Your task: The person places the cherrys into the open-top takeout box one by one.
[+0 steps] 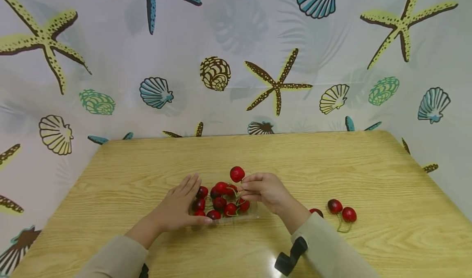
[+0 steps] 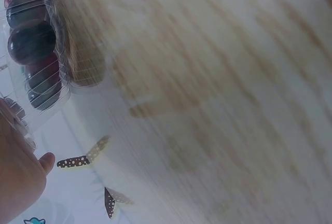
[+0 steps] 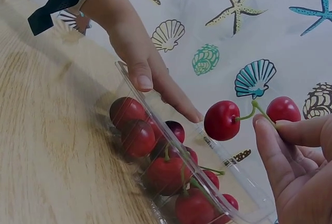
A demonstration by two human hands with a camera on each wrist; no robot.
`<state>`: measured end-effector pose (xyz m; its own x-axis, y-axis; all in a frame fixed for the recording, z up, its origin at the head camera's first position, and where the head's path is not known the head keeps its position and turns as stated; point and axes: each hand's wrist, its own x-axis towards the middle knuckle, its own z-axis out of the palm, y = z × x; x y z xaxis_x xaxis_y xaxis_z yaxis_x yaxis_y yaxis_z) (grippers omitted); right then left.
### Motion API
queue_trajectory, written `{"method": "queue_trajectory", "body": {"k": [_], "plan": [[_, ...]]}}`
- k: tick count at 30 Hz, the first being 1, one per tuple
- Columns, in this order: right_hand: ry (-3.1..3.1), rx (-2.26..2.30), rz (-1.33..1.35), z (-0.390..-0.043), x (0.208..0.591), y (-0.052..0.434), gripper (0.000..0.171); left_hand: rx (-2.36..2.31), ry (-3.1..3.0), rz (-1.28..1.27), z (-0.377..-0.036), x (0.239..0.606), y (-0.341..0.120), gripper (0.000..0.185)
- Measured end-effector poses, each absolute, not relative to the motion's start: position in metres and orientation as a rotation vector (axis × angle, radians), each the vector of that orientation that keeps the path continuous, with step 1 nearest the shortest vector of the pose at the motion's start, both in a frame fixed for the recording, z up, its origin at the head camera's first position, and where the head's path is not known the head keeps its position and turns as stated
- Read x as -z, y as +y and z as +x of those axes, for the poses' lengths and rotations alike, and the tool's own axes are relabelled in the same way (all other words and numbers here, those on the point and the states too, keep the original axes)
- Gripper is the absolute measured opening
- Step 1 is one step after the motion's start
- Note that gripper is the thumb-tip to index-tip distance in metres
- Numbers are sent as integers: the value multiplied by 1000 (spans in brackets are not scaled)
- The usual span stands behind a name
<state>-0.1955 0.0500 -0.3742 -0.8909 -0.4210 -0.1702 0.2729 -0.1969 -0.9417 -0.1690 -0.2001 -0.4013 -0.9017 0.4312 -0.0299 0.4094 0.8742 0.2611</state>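
A clear plastic box (image 1: 241, 219) full of red cherries (image 1: 219, 204) with green stems sits on the table. My left hand (image 1: 177, 208) rests across its left end, fingers straight along the far side and thumb at the near rim. Over the box's right part, my right hand (image 1: 267, 192) pinches the joined green stems of a pair of cherries (image 3: 222, 120) between thumb and fingers. The pair hangs above the rim in the right wrist view. In the left wrist view, the box's side shows dark cherries (image 2: 32, 42) through the plastic, with part of the left hand (image 2: 21, 172) below.
A joined pair of cherries (image 1: 342, 211) lies on the wooden table (image 1: 398, 179) right of my right arm. Another cherry (image 1: 316, 212) is partly hidden behind the right sleeve (image 1: 328, 245). A patterned cloth (image 1: 236, 36) with starfish and shells stands behind the table.
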Motion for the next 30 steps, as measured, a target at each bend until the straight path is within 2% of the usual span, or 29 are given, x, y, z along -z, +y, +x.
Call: {"method": "queue_trajectory", "body": {"k": [14,30], "plan": [[1780,1974,-185,-198,377,30,22,-406,2950,655,-167,399,-200,106],[1908,1816,-112,-201,372,14,16,-423,2931,635,-166,398,-201,107]]}}
